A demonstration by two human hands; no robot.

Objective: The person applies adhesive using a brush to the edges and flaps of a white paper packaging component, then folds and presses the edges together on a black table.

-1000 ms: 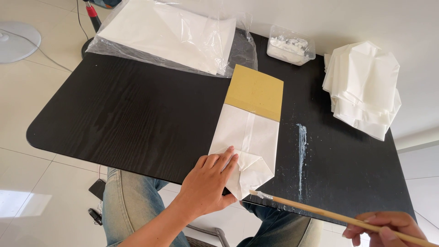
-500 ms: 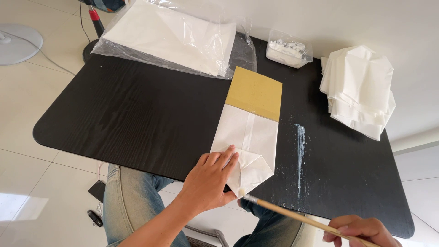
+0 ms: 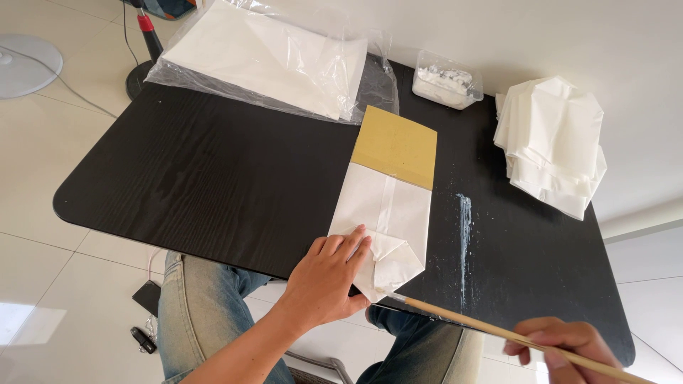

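here, a white paper bag (image 3: 388, 213) flat on the black table (image 3: 213, 178), long axis running away from the body, tan board (image 3: 396, 146) poking out its far end, folded bottom at the near edge. pinned there under the flat, spread left hand (image 3: 329, 274). brush (image 3: 498, 331) pinched shut in the right hand (image 3: 562, 345), tip just beside the fold, coming in from the right; white smear (image 3: 464, 235) alongside.

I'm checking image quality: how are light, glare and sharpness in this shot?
Head view: even daylight and sharp focus; glare on the plastic bag and floor tiles; soft shadow under the left hand; the right hand is cut off by the frame edge.
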